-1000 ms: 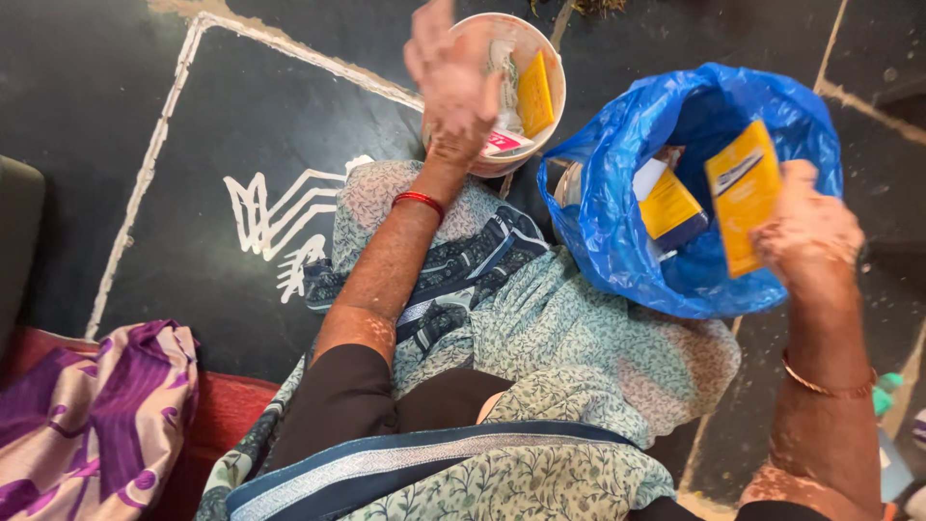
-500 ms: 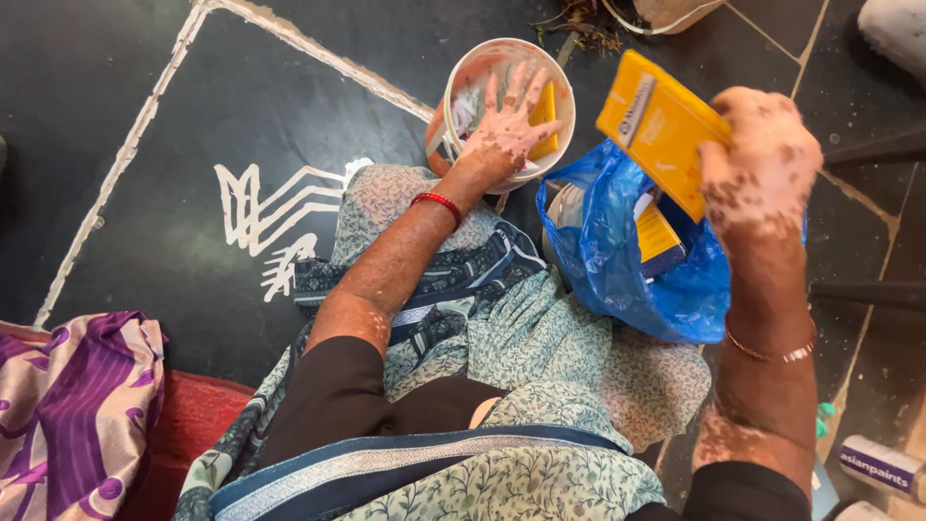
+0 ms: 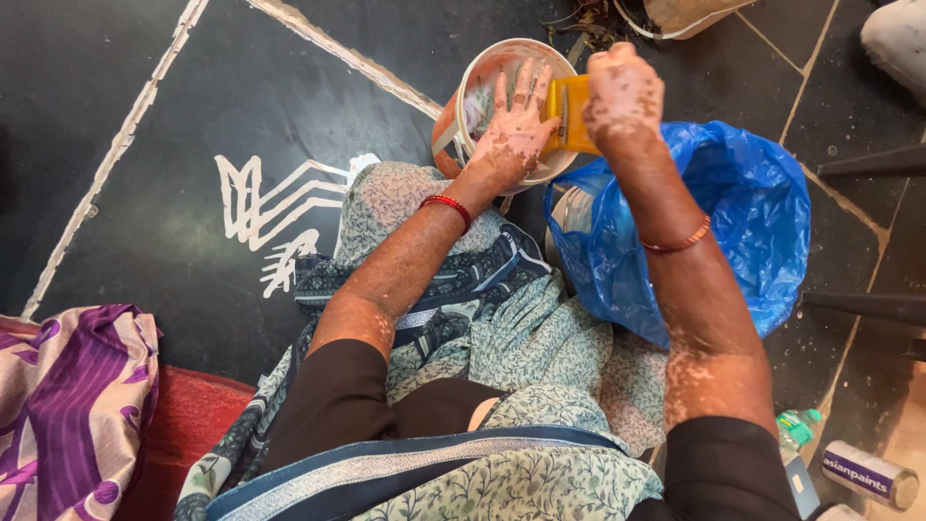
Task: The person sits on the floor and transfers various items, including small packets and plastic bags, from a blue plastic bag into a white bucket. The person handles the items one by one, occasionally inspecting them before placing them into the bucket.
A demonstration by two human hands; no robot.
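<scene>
Head view, dark stone floor (image 3: 145,241), right hand (image 3: 622,96) gripping yellow packet (image 3: 569,116) over bucket (image 3: 463,96), left hand (image 3: 516,125) spread flat inside.

Both forearms extend forward; the left hand (image 3: 516,130) spreads its fingers flat, the right hand (image 3: 624,96) curls closed beside it.

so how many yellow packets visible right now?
1: a flat yellow cardboard packet in the right hand, over the white plastic bucket. More may be hidden in the blue plastic bag.
</scene>
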